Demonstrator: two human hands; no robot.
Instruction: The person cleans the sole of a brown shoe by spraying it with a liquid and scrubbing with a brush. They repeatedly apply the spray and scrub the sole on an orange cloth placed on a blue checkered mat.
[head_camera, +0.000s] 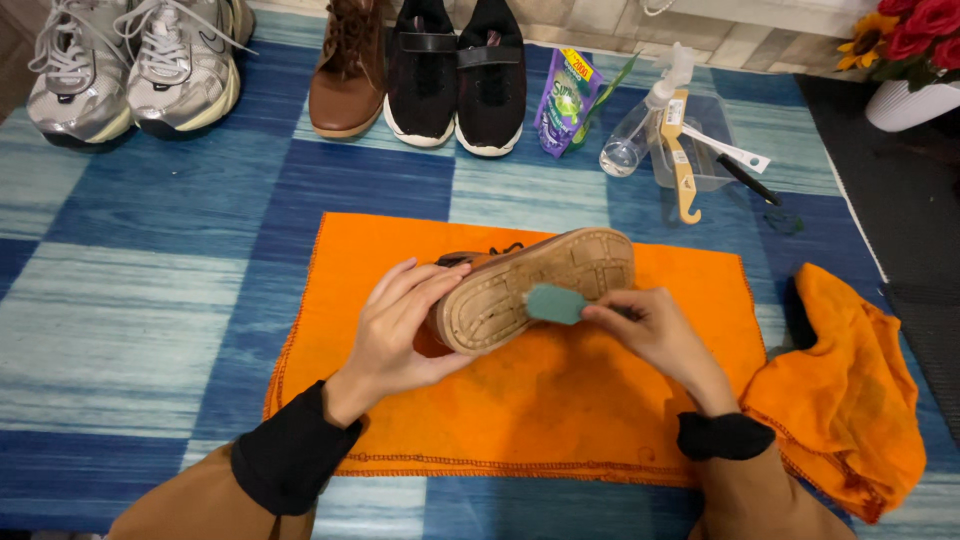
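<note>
A brown shoe (540, 285) lies on its side over an orange cloth (520, 400), its tan sole turned up toward me. My left hand (400, 335) grips the shoe at its heel end. Between the fingers of my right hand (655, 335) is a small teal brush or sponge (555, 303), pressed against the middle of the sole. Both wrists wear black cuffs under brown sleeves.
Along the far edge of the blue checked rug (150, 290) stand grey trainers (135, 65), a single brown shoe (348, 70) and black shoes (455, 75). A purple pouch (565, 100), spray bottle (640, 125) and brushes (680, 160) lie beyond. A crumpled orange rag (850, 390) sits right.
</note>
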